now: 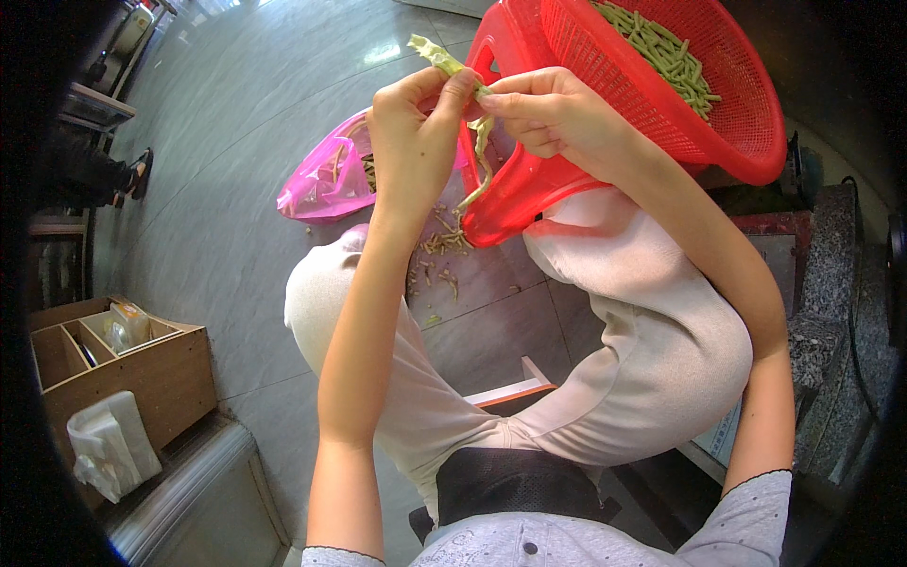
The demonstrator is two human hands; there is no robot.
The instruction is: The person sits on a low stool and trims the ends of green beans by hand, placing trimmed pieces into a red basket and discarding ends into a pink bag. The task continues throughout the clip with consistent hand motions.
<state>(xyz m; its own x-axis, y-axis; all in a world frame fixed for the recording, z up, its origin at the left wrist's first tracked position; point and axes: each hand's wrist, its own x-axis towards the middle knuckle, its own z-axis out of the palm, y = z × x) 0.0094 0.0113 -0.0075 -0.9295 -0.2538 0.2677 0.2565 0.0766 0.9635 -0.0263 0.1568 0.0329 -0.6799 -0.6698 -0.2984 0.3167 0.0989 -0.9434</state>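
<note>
My left hand [418, 127] and my right hand [549, 113] meet in front of me, both pinching a pale green bean pod [436, 55]. One end of the pod sticks out past my left fingers. A long, wilted bean pod [484, 159] hangs below my hands over a red plastic stool [506, 195]. On that stool rests a red plastic colander [762, 135], with many cut green bean pieces [659, 53] in it. Left of the stool, a pink plastic bag [322, 184] lies partly open on the floor, with brownish scraps inside.
Small bean scraps [443, 241] lie on the grey tiled floor between my knees and the stool. At the left are a wooden box with compartments [142, 365] and a stack of white plastic bags [113, 443]. Another person's sandalled foot [138, 173] is at the upper left.
</note>
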